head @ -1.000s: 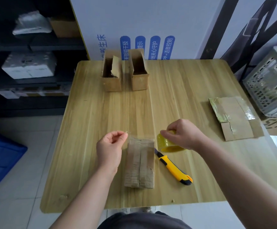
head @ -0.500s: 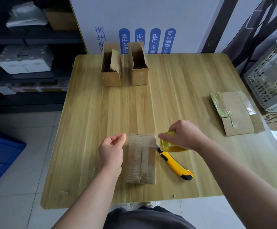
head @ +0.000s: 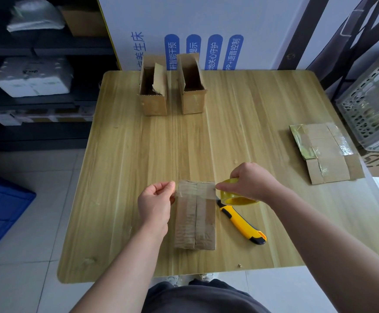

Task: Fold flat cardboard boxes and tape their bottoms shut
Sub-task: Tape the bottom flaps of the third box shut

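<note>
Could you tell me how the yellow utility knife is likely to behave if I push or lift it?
The utility knife would probably slide rather than roll, as its flattish body lies on the smooth table. It looks slim, so likely light. Its front end is hidden by the tape roll, so treat the blade as possibly out.

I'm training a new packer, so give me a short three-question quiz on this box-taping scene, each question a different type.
1. True or false: the left hand holds the yellow utility knife.
2. Multiple choice: the clear tape strip stretches across which part of the near cardboard box? A. its far end B. its near end C. its middle
3. Fill in: the right hand grips the ____.

Key
1. False: the knife lies on the table beside the box, and the left hand pinches the tape strip's free end.
2. A
3. tape roll
</note>
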`<state>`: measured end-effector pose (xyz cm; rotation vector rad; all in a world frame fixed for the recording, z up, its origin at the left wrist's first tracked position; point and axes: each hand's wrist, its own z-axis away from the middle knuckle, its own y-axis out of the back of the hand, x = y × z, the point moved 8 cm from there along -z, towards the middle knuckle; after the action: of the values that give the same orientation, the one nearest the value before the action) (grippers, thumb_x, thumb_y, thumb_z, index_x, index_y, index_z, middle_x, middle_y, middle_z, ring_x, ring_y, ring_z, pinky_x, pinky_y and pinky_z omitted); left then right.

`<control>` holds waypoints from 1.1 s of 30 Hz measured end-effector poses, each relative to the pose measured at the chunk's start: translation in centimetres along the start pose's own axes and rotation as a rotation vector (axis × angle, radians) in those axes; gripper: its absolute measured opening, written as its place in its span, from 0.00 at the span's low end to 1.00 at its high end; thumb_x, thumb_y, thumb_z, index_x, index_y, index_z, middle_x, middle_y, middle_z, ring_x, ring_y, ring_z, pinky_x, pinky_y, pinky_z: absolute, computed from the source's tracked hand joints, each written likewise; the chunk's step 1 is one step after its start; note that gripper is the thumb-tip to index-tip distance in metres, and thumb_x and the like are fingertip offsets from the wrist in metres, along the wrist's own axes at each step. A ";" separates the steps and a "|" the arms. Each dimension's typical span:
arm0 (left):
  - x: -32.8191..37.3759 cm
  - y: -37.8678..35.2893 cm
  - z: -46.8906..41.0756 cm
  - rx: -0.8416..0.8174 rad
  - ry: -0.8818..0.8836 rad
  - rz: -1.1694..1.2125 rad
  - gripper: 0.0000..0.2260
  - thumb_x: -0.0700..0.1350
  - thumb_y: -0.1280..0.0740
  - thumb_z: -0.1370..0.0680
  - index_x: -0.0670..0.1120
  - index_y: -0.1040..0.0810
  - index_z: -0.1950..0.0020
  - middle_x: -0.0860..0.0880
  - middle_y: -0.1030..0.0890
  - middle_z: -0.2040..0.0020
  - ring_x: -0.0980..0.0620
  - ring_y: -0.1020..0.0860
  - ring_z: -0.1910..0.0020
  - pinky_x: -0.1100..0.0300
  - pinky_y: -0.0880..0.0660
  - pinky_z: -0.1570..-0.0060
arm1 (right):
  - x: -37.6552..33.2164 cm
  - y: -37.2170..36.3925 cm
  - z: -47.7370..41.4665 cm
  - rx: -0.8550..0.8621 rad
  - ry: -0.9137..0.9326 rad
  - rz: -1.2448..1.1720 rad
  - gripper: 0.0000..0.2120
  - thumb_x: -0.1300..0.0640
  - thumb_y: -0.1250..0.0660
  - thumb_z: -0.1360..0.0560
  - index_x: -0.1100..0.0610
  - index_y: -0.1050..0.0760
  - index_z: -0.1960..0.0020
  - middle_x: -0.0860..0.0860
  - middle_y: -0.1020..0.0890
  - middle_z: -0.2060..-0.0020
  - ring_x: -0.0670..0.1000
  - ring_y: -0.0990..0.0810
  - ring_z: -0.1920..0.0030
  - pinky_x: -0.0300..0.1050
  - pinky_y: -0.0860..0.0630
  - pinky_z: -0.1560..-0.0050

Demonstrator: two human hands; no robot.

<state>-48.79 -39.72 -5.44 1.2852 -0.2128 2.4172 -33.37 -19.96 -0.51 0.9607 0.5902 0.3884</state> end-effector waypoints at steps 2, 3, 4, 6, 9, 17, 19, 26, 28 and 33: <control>-0.1 0.1 -0.1 0.001 0.008 0.005 0.04 0.41 0.26 0.26 0.43 0.19 0.54 0.44 0.16 0.56 0.47 0.17 0.55 0.51 0.19 0.49 | 0.0 -0.3 -0.3 0.004 0.003 0.006 0.29 0.28 0.35 0.34 0.55 0.20 0.62 0.54 0.19 0.65 0.53 0.20 0.63 0.50 0.22 0.64; -0.2 0.1 -0.2 0.002 0.009 0.006 0.04 0.41 0.26 0.26 0.43 0.19 0.54 0.44 0.16 0.56 0.46 0.17 0.55 0.51 0.19 0.49 | 0.0 -0.4 -0.4 0.004 0.004 0.008 0.29 0.28 0.35 0.34 0.55 0.20 0.63 0.54 0.19 0.64 0.53 0.20 0.62 0.50 0.22 0.64; -0.2 0.1 -0.2 0.004 0.009 0.004 0.04 0.41 0.26 0.26 0.43 0.19 0.54 0.44 0.16 0.56 0.46 0.17 0.54 0.51 0.19 0.49 | 0.0 -0.5 -0.6 0.003 0.005 0.010 0.29 0.28 0.35 0.34 0.55 0.19 0.62 0.54 0.19 0.64 0.53 0.20 0.62 0.50 0.22 0.64; -0.2 0.1 -0.2 0.009 0.004 0.002 0.04 0.41 0.26 0.26 0.43 0.19 0.54 0.45 0.16 0.57 0.46 0.17 0.55 0.51 0.19 0.50 | 0.1 -0.7 -0.7 -0.005 -0.002 0.005 0.28 0.28 0.35 0.33 0.54 0.19 0.61 0.52 0.19 0.65 0.51 0.20 0.63 0.50 0.21 0.63; -0.3 -0.1 -0.4 0.010 -0.006 -0.014 0.04 0.41 0.26 0.26 0.43 0.20 0.55 0.45 0.17 0.59 0.48 0.17 0.57 0.51 0.19 0.51 | 0.2 -0.8 -0.8 -0.012 -0.005 0.006 0.26 0.29 0.35 0.32 0.53 0.19 0.60 0.51 0.19 0.65 0.50 0.21 0.63 0.48 0.22 0.63; -0.3 -0.3 -0.6 0.016 -0.104 -0.253 0.11 0.49 0.28 0.25 0.48 0.24 0.46 0.50 0.18 0.56 0.53 0.19 0.59 0.57 0.21 0.58 | 0.5 -1.9 -1.0 -0.049 -0.014 -0.069 0.23 0.31 0.35 0.30 0.52 0.19 0.57 0.48 0.21 0.65 0.48 0.23 0.63 0.46 0.25 0.63; -0.1 -0.4 -0.6 0.014 -0.162 -0.317 0.11 0.49 0.29 0.24 0.48 0.25 0.45 0.49 0.17 0.55 0.55 0.20 0.60 0.58 0.23 0.58 | 0.6 -2.2 -1.0 -0.062 -0.019 -0.104 0.22 0.32 0.35 0.30 0.52 0.19 0.58 0.47 0.23 0.66 0.48 0.25 0.64 0.45 0.27 0.64; -0.2 -0.6 -0.8 -0.031 -0.231 -0.622 0.03 0.47 0.32 0.22 0.50 0.21 0.50 0.49 0.27 0.43 0.61 0.28 0.61 0.67 0.31 0.64 | 1.3 -3.4 -1.0 -0.080 -0.051 -0.223 0.26 0.32 0.34 0.31 0.57 0.19 0.59 0.55 0.22 0.63 0.50 0.26 0.64 0.46 0.30 0.65; -0.2 -0.6 -0.6 -0.095 -0.279 -0.631 0.04 0.44 0.33 0.22 0.51 0.19 0.50 0.51 0.23 0.42 0.58 0.24 0.58 0.60 0.25 0.56 | 1.3 -3.4 -1.0 -0.076 -0.054 -0.242 0.27 0.32 0.34 0.31 0.57 0.19 0.59 0.56 0.22 0.63 0.50 0.26 0.64 0.47 0.29 0.65; 0.9 -1.0 0.1 -0.222 -0.252 -0.436 0.13 0.43 0.36 0.20 0.45 0.21 0.36 0.52 0.20 0.40 0.56 0.23 0.40 0.58 0.26 0.37 | 0.9 -3.7 -0.6 -0.050 -0.063 -0.306 0.24 0.35 0.33 0.29 0.56 0.20 0.62 0.53 0.23 0.67 0.50 0.26 0.65 0.46 0.29 0.65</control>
<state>-48.75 -38.61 -4.68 1.3664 -0.2348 1.8154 -32.90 -21.04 -4.22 0.8164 0.6557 0.0994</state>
